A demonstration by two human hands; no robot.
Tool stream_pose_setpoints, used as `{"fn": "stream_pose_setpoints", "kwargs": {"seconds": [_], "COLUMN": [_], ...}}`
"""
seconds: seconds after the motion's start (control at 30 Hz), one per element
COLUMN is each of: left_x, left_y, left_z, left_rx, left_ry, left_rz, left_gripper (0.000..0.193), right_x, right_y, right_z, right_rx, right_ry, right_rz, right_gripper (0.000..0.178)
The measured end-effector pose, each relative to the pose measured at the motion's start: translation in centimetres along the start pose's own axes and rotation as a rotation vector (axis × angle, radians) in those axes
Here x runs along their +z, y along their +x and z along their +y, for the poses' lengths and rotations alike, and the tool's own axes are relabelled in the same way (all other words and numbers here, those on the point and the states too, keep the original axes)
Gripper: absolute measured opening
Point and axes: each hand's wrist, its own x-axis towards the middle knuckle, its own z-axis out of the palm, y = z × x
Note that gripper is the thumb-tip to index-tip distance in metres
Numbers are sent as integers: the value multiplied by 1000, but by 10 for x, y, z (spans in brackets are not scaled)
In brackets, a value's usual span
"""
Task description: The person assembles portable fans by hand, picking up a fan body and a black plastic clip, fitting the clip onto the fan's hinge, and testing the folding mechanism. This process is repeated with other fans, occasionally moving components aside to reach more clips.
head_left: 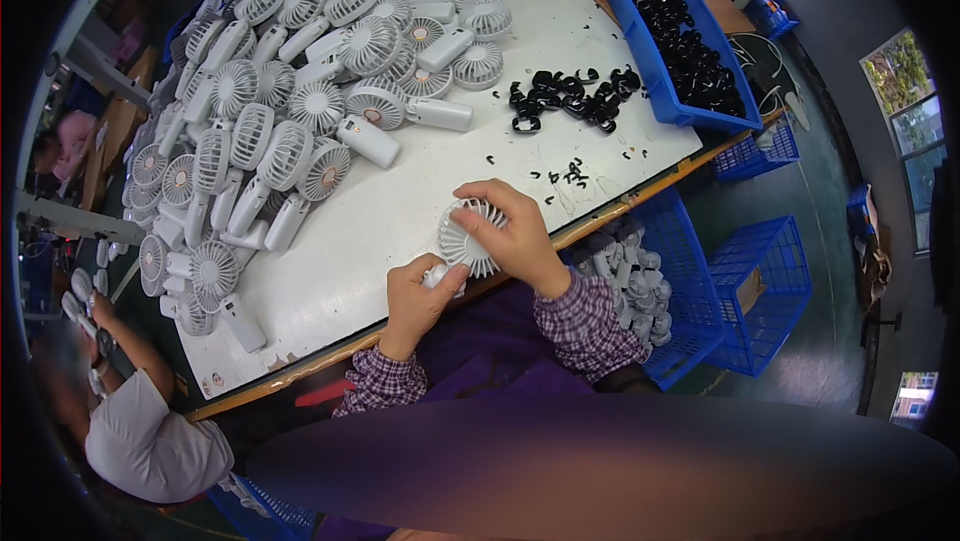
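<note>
The left hand (412,299) is closed around the handle end of a white handheld fan (470,253), just over the near edge of the white table (340,286). The right hand (520,233) grasps the round grille of the same fan, its thumb lying across the face and its fingers around the far rim. The fan thus sits between the two hands, touching both, with its head turned up.

Close to the table's near left corner are two small round marks, too small to read. Below the near edge, on the right, a blue crate (690,326) contains more white fans (635,291); a second blue crate (765,296) stands beside it.

Beyond the hands, small black scraps (575,176) lie toward the near edge, and farther in is a loose heap of black parts (560,96). A blue tray (650,81) filled with similar parts lies along the right end.

A large pile of white fans (315,101) covers the left and far left part of the table; several have orange-toned hub discs, any print on them illegible. Past the left end, a co-worker (155,441) handles white fans.
</note>
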Motion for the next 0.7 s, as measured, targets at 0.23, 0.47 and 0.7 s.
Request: {"fn": "stream_pose_setpoints", "kwargs": {"seconds": [0.23, 0.47, 0.7], "left_x": [-9, -5, 2], "left_y": [9, 7, 28], "left_z": [-3, 16, -3], "left_rx": [-478, -188, 154], "left_ry": [-767, -814, -400], "left_rz": [-193, -77, 85], "left_gripper": [39, 33, 44], "right_x": [-39, -50, -21], "right_y": [30, 76, -12], "right_z": [41, 99, 4], "right_rx": [-15, -31, 395], "right_ry": [-391, -1032, 882], "right_rz": [198, 127, 25], "right_gripper": [15, 16, 8]}}
